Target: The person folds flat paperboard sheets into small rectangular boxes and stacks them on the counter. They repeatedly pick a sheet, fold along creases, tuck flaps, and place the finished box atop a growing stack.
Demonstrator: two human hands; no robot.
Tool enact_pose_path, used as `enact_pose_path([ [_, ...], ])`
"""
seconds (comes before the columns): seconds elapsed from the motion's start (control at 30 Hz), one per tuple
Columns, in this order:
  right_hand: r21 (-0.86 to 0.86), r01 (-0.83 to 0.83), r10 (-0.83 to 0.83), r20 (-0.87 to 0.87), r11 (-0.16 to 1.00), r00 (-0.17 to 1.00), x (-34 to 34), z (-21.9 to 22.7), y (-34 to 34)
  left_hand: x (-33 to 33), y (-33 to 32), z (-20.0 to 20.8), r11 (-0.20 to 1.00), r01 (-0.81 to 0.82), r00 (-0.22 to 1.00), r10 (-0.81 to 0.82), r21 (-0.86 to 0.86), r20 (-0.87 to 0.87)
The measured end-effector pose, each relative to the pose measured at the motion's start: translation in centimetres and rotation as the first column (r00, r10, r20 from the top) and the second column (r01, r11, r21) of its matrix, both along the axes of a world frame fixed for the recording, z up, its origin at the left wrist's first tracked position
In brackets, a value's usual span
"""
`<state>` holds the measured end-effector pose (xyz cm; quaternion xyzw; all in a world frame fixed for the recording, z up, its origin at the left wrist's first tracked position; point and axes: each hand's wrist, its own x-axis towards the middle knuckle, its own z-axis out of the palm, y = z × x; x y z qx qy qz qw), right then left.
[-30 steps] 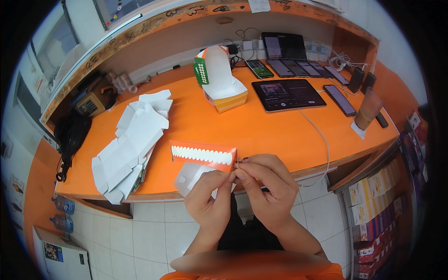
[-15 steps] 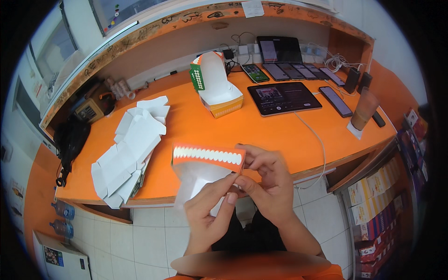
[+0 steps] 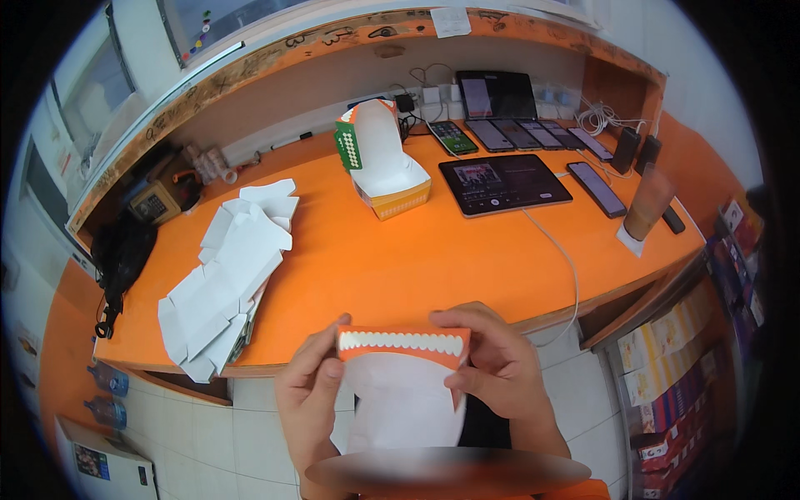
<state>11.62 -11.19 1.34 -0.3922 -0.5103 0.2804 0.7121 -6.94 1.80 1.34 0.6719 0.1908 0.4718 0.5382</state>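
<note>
Between both hands is a part-folded cardboard food box (image 3: pixel 402 400), white inside, with an orange edge bearing a row of white scallops. It is held close to me, off the near edge of the counter. My left hand (image 3: pixel 310 387) grips its left corner between thumb and fingers. My right hand (image 3: pixel 500 367) pinches the right corner, thumb inside and fingers behind. The lower end of the box is hidden by a dark blurred shape. A folded box (image 3: pixel 392 177) with a raised lid, green, orange and yellow outside, stands on the counter. Flat white box blanks (image 3: pixel 229 275) lie stacked at left.
The orange counter (image 3: pixel 350 275) carries a tablet (image 3: pixel 504 183), several phones, a dark laptop (image 3: pixel 497 96) and a drink cup (image 3: pixel 650 204) at right. A white cable (image 3: pixel 571 267) hangs over the front edge. A black bag (image 3: pixel 123 258) lies far left; a product rack (image 3: pixel 667 375) stands lower right.
The box has come lower and nearer to me, and its inside now faces up more. My left hand has moved from the right corner to the left corner.
</note>
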Motion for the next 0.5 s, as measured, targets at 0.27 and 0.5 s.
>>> enact_pose_path([
  [0.27,0.044,0.043,-0.037,-0.130,0.998,0.991,-1.4,-0.7,0.8,2.4,-1.6,-1.7,0.933,0.302,0.843,-0.166,-0.195,0.511],
  [0.5,0.055,0.217,-0.216,-0.025,0.975,0.976,-2.6,0.8,-0.7,2.8,-3.8,1.0,0.968,-0.249,0.913,0.221,0.040,0.343],
])
